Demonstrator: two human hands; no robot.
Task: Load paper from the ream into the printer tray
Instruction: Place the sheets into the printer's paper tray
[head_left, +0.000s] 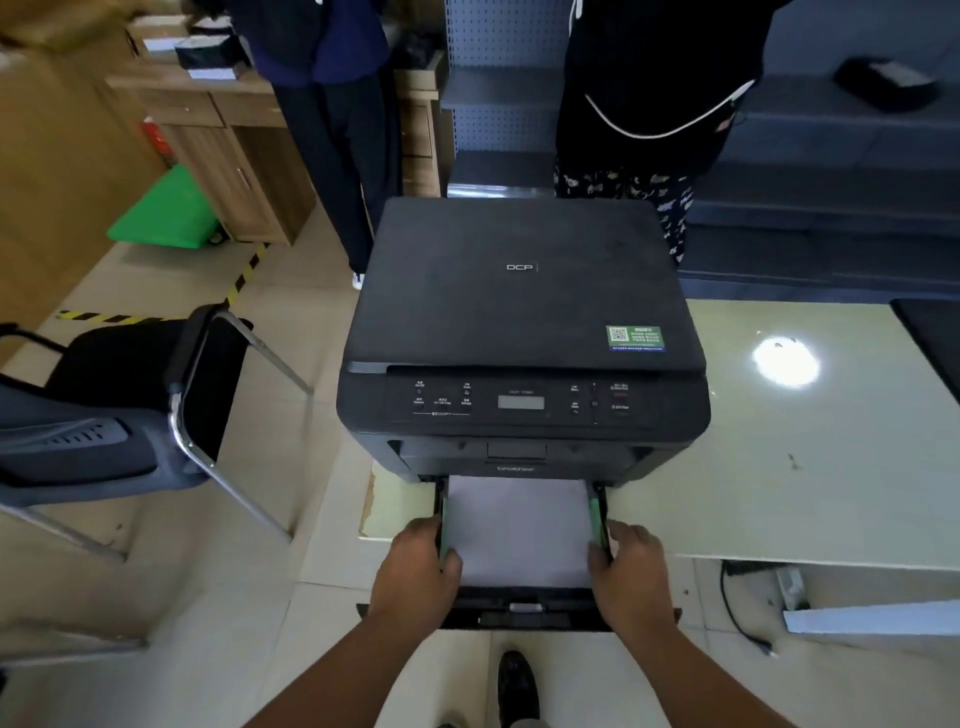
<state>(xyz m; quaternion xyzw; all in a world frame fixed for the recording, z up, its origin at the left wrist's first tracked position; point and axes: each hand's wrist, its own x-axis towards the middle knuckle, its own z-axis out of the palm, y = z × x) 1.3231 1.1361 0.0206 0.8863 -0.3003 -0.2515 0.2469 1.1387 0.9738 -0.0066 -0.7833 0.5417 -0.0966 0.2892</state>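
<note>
A black printer stands on a pale green table. Its paper tray is pulled out toward me past the table's front edge. A stack of white paper lies flat inside the tray between two green side guides. My left hand grips the tray's left side at the green guide. My right hand grips the right side at the other guide. No ream is in view.
A black office chair with chrome legs stands to the left. Two people stand behind the printer. Wooden cabinets and a green box sit at the back left. Cables hang under the table at right. My shoe shows below the tray.
</note>
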